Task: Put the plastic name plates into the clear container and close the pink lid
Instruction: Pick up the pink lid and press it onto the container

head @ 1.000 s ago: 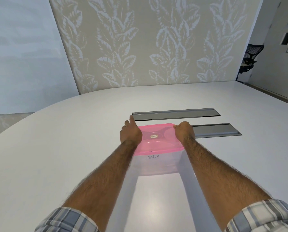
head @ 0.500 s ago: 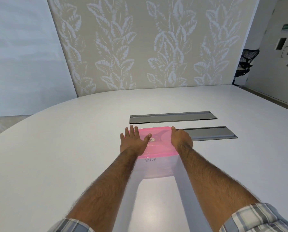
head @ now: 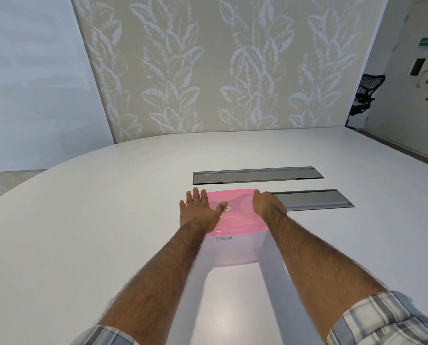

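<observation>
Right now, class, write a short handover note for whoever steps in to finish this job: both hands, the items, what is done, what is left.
Left hand: flat, fingers spread, on the pink lid's left side.
Right hand: curled over the lid's right edge.
Clear container: on the white table, lid on top.
Name plates: none on the table; contents unclear.
Left: check every edge is sealed.

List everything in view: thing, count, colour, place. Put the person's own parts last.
table: one, white, fills the foreground
pink lid: one, on the clear container
clear container: one, "PENGUIN" written on it, mid-table
cable hatches: two, grey, set into the table behind the container
office chair: one, black, far right
left hand: flat, fingers spread, on the lid's left side
right hand: on the lid's right edge
sleeves: two, plaid, bottom corners
</observation>
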`<state>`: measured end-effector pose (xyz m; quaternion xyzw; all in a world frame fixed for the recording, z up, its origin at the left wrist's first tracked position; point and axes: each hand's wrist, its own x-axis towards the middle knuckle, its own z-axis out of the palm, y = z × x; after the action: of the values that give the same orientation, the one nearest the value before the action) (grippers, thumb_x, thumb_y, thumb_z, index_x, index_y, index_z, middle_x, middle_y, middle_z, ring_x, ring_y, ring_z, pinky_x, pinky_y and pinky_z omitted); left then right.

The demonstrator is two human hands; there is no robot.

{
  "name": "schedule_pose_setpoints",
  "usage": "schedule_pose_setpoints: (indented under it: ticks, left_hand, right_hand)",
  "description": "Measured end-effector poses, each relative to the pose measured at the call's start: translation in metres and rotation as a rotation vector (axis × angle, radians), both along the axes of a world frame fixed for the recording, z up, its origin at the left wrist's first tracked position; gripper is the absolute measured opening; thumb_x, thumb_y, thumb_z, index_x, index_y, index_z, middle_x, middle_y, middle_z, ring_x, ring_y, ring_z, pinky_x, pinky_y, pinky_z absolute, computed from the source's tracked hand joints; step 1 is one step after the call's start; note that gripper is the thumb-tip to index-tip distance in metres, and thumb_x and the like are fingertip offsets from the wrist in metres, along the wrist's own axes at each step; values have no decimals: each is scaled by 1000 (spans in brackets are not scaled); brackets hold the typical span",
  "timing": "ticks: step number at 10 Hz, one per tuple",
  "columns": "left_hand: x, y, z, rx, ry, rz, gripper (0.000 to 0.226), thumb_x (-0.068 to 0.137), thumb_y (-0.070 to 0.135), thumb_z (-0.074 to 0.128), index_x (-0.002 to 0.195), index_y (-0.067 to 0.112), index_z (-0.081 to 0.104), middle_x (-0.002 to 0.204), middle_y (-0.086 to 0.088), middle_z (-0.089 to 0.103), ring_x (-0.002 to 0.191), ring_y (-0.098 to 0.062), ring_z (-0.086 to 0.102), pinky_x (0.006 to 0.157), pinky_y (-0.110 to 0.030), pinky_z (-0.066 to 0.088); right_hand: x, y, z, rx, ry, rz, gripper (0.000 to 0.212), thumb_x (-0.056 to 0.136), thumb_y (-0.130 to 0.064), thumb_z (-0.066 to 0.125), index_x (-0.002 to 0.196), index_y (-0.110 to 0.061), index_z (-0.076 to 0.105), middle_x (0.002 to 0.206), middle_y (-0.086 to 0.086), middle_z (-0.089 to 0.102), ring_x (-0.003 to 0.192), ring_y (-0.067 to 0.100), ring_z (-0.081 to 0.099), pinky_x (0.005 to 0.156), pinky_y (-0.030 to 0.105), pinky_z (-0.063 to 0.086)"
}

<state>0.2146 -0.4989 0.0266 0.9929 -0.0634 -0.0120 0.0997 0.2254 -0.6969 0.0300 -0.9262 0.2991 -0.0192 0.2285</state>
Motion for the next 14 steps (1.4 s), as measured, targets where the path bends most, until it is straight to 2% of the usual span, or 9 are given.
schedule_pose_setpoints:
  ticks: [2, 3, 4, 6, 7, 10, 14]
  left_hand:
    - [1, 0, -3, 29, -6, -5, 95, 90, 78, 5, 160, 15, -5, 167, -8, -13, 154, -28, -12, 122, -52, -4]
    - [2, 0, -3, 47, -17, -26, 91, 92, 74, 4, 160, 14, -4, 167, -6, -13, 154, -26, -13, 122, -51, -7]
    - [4, 0, -4, 69, -41, -124, 81, 97, 65, 4, 160, 14, -4, 167, -2, -12, 153, -20, -15, 123, -48, -9]
    - [5, 1, -5, 50, -15, -173, 84, 96, 68, 5, 159, 15, -6, 167, -1, -13, 154, -19, -14, 124, -47, -6]
    - [5, 0, -5, 51, -10, -176, 85, 95, 70, 5, 159, 15, -6, 167, -1, -13, 154, -19, -15, 124, -47, -6]
    - [4, 1, -2, 55, 0, -173, 85, 95, 69, 5, 159, 14, -6, 167, -2, -13, 153, -19, -15, 124, -48, -6]
    - [3, -1, -3, 64, 0, -171, 85, 95, 70, 5, 159, 15, -6, 167, -2, -13, 153, -19, -15, 124, -48, -6]
  right_hand:
    - [16, 4, 6, 4, -25, 48, 48, 94, -33, 24, 108, -12, 65, 119, 11, 66, 97, 28, 60, 83, 36, 43]
    - [24, 3, 7, 19, -69, 66, 45, 94, -34, 27, 106, -11, 64, 118, 11, 66, 92, 28, 58, 81, 35, 42]
    - [34, 3, 8, -38, -88, 156, 51, 96, -40, 28, 123, -10, 60, 129, 11, 62, 110, 31, 60, 89, 37, 44]
    - [48, -3, 8, -152, -33, 224, 61, 99, -50, 24, 129, -10, 58, 138, 12, 57, 122, 32, 55, 99, 41, 43]
    - [50, -6, 8, -186, -20, 269, 65, 98, -54, 22, 130, -10, 59, 139, 12, 56, 123, 31, 55, 100, 43, 42]
    - [56, -11, 10, -208, 5, 374, 60, 100, -47, 23, 131, -8, 56, 140, 14, 54, 123, 31, 54, 101, 43, 42]
    - [59, -12, 3, -178, -35, 308, 53, 98, -42, 26, 118, -9, 63, 131, 12, 60, 112, 31, 58, 93, 40, 44]
